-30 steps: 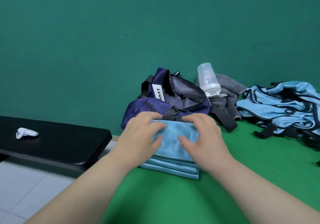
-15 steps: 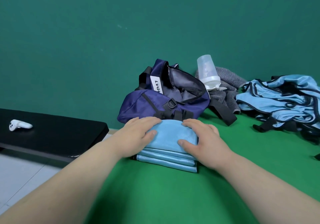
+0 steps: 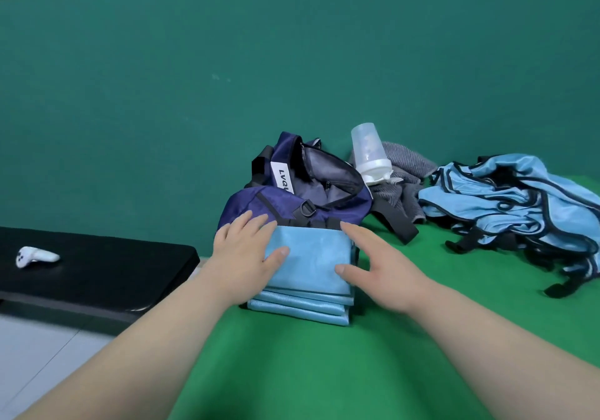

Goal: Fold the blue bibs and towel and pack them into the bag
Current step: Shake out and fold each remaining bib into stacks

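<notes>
A folded light-blue towel (image 3: 310,267) lies as a thick stack on the green table (image 3: 324,371), right in front of the navy bag (image 3: 302,198), whose top is unzipped. My left hand (image 3: 246,250) rests flat on the stack's left side, thumb on top. My right hand (image 3: 376,267) is at the stack's right edge with fingers spread, its thumb touching the top layer. A heap of unfolded blue bibs (image 3: 516,205) with black trim lies at the far right.
A clear bottle with a white cap (image 3: 370,153) stands inverted on a grey knitted cloth (image 3: 406,173) behind the bag. A black bench (image 3: 97,270) at the left holds a white controller (image 3: 34,256). The green wall is close behind.
My right hand has slid off the towel's top to its right edge and spread its fingers. The left hand stays on the left side. The view shifted slightly.
</notes>
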The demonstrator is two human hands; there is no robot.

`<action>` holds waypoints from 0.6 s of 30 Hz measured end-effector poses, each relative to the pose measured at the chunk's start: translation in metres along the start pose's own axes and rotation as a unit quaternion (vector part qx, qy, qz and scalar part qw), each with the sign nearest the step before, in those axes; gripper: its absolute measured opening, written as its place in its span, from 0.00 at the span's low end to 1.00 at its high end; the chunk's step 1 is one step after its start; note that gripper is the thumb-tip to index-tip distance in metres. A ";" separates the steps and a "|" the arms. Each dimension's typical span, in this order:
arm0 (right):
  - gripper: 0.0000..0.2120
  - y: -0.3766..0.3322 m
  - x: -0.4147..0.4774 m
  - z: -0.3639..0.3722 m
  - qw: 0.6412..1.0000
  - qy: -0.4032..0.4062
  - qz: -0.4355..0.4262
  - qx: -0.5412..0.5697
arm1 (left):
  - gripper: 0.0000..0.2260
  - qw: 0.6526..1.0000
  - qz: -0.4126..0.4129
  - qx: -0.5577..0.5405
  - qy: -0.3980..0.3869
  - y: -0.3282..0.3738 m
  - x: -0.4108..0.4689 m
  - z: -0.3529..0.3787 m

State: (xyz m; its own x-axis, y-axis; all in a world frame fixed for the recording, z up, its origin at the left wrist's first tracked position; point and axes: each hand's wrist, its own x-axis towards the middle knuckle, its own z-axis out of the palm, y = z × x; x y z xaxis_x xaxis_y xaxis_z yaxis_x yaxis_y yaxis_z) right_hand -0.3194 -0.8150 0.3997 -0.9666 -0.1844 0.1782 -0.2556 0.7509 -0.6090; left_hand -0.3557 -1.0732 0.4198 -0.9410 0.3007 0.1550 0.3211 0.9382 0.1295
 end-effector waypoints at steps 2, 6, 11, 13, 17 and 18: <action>0.39 0.004 -0.013 -0.010 0.999 0.013 0.023 0.022 | 0.38 0.999 -0.007 -0.019 0.030 0.023 -0.010 -0.005; 0.37 0.024 -0.046 -0.031 0.997 0.029 0.065 -0.004 | 0.39 0.994 0.063 -0.085 0.037 0.074 -0.032 0.002; 0.33 0.057 -0.085 -0.066 0.993 0.035 0.098 -0.053 | 0.31 0.984 0.156 -0.086 0.008 0.141 -0.038 0.025; 0.31 0.071 -0.098 -0.083 0.991 0.044 0.112 -0.060 | 0.30 0.981 0.176 -0.086 0.002 0.165 -0.034 0.035; 0.29 0.097 -0.120 -0.123 0.984 0.074 0.143 -0.077 | 0.28 0.975 0.183 -0.127 -0.027 0.210 -0.019 0.053; 0.29 0.105 -0.123 -0.133 0.982 0.082 0.151 -0.081 | 0.28 0.973 0.184 -0.137 -0.031 0.221 -0.015 0.057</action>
State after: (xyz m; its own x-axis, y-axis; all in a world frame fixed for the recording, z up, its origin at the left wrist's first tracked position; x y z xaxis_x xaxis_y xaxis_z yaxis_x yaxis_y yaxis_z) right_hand -0.2241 -0.6289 0.4171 -0.9778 0.1572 0.1387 0.0621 0.8490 -0.5247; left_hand -0.2766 -0.8608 0.3904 -0.7583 0.6262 0.1815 0.6465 0.6861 0.3337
